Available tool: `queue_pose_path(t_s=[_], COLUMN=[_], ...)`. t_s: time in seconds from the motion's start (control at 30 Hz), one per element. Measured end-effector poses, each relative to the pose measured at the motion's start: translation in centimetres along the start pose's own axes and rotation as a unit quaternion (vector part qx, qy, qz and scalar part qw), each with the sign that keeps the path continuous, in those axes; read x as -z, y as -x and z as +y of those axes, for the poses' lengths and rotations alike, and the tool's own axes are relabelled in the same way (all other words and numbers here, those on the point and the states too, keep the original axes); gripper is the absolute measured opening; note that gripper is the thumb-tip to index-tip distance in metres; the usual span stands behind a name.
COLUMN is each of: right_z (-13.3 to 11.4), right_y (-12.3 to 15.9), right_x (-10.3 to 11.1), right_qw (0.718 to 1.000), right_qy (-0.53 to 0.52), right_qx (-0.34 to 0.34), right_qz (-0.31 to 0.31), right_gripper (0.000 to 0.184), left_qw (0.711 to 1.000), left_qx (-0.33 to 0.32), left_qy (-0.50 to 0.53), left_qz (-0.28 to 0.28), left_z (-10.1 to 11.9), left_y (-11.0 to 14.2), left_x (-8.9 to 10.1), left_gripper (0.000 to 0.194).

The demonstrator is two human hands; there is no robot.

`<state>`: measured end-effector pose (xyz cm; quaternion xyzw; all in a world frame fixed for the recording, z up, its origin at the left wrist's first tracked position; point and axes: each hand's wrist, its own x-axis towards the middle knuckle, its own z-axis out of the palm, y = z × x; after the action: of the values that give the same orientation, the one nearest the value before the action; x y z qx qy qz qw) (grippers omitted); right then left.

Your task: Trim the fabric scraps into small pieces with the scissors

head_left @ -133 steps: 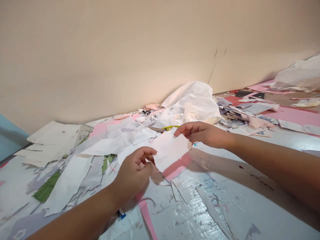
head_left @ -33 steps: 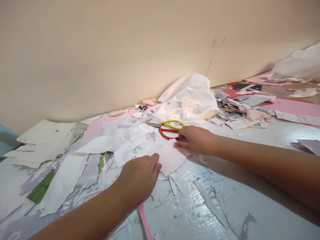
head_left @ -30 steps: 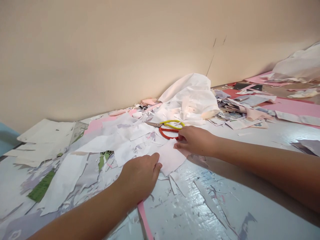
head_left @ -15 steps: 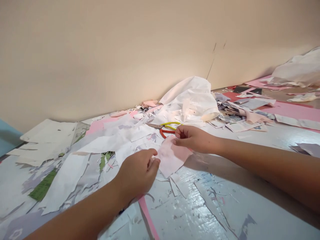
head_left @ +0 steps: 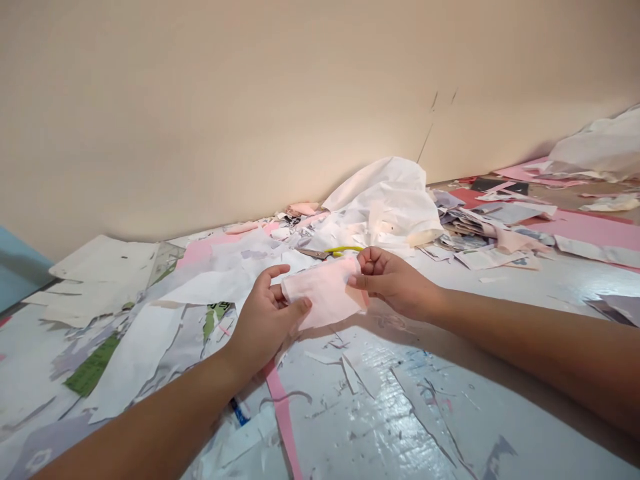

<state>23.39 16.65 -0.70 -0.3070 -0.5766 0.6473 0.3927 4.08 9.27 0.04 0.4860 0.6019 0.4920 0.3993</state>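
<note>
A pale pink sheet of paper (head_left: 327, 293) is held up between my two hands, above the table. My left hand (head_left: 267, 317) grips its left edge, thumb in front and fingers behind. At the upper right corner, my right hand (head_left: 393, 280) pinches the sheet between thumb and fingers. Just behind the sheet lie scissors (head_left: 345, 251); the blade and a yellow-green handle show, while the paper and right hand cover the rest. A pink paper strip (head_left: 285, 423) runs below my left wrist.
Paper scraps cover much of the table (head_left: 365, 413). A crumpled white sheet (head_left: 387, 193) leans near the wall (head_left: 250, 100). White cut sheets (head_left: 107, 267) and a green piece (head_left: 93, 367) lie left. Stacked paper strips (head_left: 475, 230) and pink paper (head_left: 595, 230) lie right.
The pink paper has come up off the table and turned more level. My left hand has moved onto its left edge, while my right hand keeps its pinch. The red scissors handle is now hidden.
</note>
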Motion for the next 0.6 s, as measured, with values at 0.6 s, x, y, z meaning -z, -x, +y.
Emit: queue_pose_path(t_s=[0.6], right_z=[1.09], right_y=[0.58], right_x=[-0.79], right_qw=[0.997], right_qy=[0.025], right_qx=[0.044], right_qz=[0.050], right_gripper=[0.030], left_qw=[0.999], left_qx=[-0.022], left_qy=[0.030], left_qz=[-0.009], left_z=[-0.74], left_y=[-0.38], left_x=[0.11], left_gripper=[0.037])
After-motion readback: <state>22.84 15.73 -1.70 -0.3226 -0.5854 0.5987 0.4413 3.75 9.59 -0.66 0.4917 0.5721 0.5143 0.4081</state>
